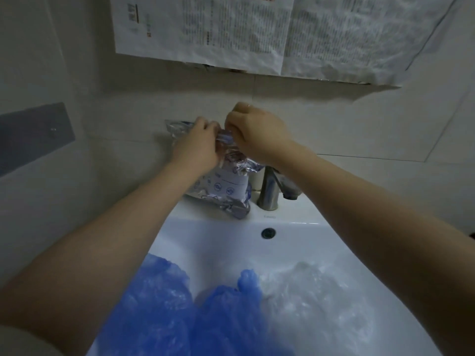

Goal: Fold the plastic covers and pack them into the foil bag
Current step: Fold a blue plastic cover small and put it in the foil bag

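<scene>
A silver foil bag [226,187] with blue print stands on the back ledge of the white sink, left of the tap. My left hand [199,145] grips the bag's top edge from the left. My right hand [257,132] pinches the same top edge from the right, fingers curled. Crumpled blue plastic covers [164,304] lie in the sink basin near me, with a clear plastic cover [311,301] beside them on the right. What is inside the bag is hidden.
A steel tap [268,190] rises just right of the bag. The white sink [231,242] has an overflow hole [268,232]. Newspaper sheets [257,32] cover the wall above. A grey panel [30,134] is fixed on the left wall.
</scene>
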A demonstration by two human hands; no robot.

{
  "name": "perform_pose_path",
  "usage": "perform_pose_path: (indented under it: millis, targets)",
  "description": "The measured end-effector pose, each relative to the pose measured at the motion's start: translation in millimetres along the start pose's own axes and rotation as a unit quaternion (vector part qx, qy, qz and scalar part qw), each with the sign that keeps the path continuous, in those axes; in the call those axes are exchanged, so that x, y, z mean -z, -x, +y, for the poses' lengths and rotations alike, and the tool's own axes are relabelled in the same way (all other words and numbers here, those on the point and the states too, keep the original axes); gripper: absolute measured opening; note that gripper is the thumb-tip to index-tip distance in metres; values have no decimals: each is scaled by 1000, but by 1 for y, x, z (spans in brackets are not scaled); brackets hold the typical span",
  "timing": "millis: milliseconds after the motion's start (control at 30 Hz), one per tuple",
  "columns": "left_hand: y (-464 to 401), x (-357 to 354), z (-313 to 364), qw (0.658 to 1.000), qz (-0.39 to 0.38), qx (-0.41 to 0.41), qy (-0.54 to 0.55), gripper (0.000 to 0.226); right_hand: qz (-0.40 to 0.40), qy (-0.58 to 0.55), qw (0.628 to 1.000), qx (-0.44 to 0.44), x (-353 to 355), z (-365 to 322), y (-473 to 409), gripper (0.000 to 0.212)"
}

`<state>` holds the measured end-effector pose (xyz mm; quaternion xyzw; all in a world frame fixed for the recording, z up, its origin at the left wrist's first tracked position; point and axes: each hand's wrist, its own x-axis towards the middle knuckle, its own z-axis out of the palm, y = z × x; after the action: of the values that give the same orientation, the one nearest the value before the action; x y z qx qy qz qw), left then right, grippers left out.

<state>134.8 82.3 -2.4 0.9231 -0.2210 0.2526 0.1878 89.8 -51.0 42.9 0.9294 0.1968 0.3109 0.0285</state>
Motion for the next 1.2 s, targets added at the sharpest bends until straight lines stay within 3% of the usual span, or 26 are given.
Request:
perform_pose_path:
  millis: [67, 200, 267, 367, 467, 567, 667, 733, 833, 933, 1000, 1100, 1133, 1200]
  targets:
    - [-4, -6, 3, 999, 4, 26, 19, 46, 17, -49, 997, 56, 4, -2, 21, 23]
    - [5, -17, 11, 996, 19, 79, 20, 72, -81, -103, 981, 141, 8, -10, 73, 14]
    - [14, -22, 11, 997, 49, 57, 25, 73, -205, -131, 964, 109, 4, -12, 97, 21]
    - [26, -16, 10, 996, 64, 47, 35, 70, -392, -144, 908, 29, -10, -23, 130, 40]
    - [37, -3, 15, 995, 74, 30, 52, 63, -454, -125, 881, -53, -31, -35, 151, 54]
    - [52, 9, 25, 995, 60, 5, 78, 54, -499, -251, 814, -160, -49, -45, 164, 64]
    - [69, 16, 40, 996, 35, -39, 68, 48, -531, -294, 779, -158, -59, -63, 177, 57]
    - [79, 19, 52, 996, 19, -58, 61, 43, -514, -267, 808, -113, -61, -70, 182, 40]
    - [90, 19, 72, 992, -12, -106, 73, 31, -398, -256, 874, -109, -49, -57, 179, 22]
    - [100, 5, 87, 978, -158, -128, 44, 35, -253, -314, 896, -185, -28, -22, 186, 11]
    - [108, -8, 96, 961, -253, -113, 19, 61, -186, -373, 875, -246, -14, -1, 199, 15]
    - [121, -23, 103, 951, -298, -60, 53, 88, -108, -478, 812, -317, -4, 16, 221, 33]
    - [125, -27, 106, 949, -306, -39, 69, 84, -79, -499, 797, -331, -4, 20, 227, 34]
    - [132, -34, 111, 945, -313, -5, 91, 51, -19, -528, 772, -353, -4, 22, 236, 33]
